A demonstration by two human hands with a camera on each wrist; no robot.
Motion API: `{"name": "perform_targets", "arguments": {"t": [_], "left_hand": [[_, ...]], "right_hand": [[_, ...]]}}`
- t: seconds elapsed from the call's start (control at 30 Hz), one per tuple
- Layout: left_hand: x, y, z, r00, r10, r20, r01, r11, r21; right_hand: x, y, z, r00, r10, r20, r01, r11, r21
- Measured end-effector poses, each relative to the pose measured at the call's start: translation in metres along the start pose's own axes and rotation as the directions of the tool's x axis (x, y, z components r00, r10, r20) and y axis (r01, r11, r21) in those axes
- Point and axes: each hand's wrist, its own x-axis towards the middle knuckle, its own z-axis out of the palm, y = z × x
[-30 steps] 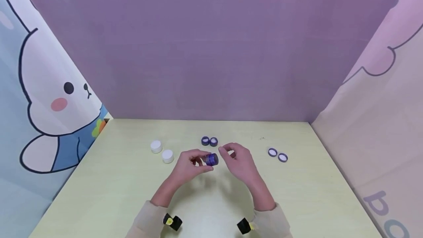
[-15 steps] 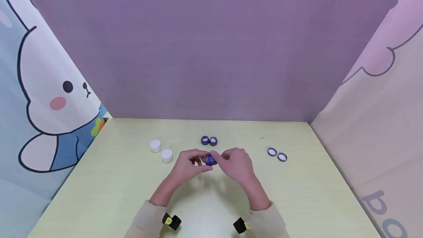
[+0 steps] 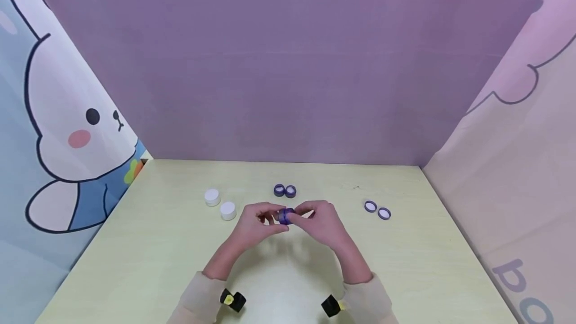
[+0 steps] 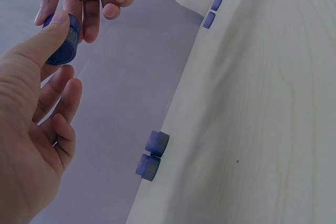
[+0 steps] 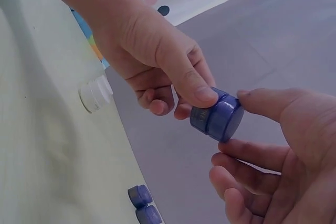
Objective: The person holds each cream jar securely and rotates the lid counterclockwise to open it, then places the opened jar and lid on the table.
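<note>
Sleeves (image 3: 200, 294) in a pale color cover our arms, each with a little black block (image 3: 331, 306) by it. Our left hand (image 3: 255, 224) pinches one end of a small purple jar (image 5: 217, 117), up over the table (image 3: 148, 244). Our right hand (image 3: 321, 223) pinches the other end with thumb and finger, its other fingers loosely bent. Two flat purple caps (image 3: 384, 213) lie off to our right, and two white tubs (image 3: 228, 211) sit to our left. Past our hands, two purple pots (image 3: 279, 190) touch. Behind everything hangs a purple sheet (image 3: 288, 64).
</note>
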Motion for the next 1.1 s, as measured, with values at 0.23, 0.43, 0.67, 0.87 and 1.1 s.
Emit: {"name": "perform_targets", "arguments": {"t": [0.23,0.43,0.67,0.87,1.1], "left_hand": [[-0.001,0.001,0.001,1.000,-0.016,-0.001,0.016,1.000,0.014],[-0.001,0.002,0.001,1.000,-0.027,0.001,0.027,0.999,0.021],[0.000,0.002,0.002,1.000,-0.022,0.002,0.022,1.000,0.008],[0.000,-0.001,0.004,0.999,-0.036,0.013,0.036,0.999,0.009],[0.002,-0.013,0.006,0.998,-0.060,-0.002,0.060,0.998,0.011]], "right_hand": [[-0.002,0.000,-0.003,0.999,-0.022,0.041,0.021,0.999,0.034],[-0.004,-0.001,-0.006,0.996,-0.050,0.071,0.047,0.998,0.043],[-0.004,-0.001,-0.008,0.996,-0.064,0.068,0.063,0.998,0.024],[-0.005,0.002,-0.009,0.994,-0.062,0.088,0.057,0.996,0.062],[-0.006,0.004,-0.010,0.995,-0.041,0.087,0.034,0.997,0.075]]}}
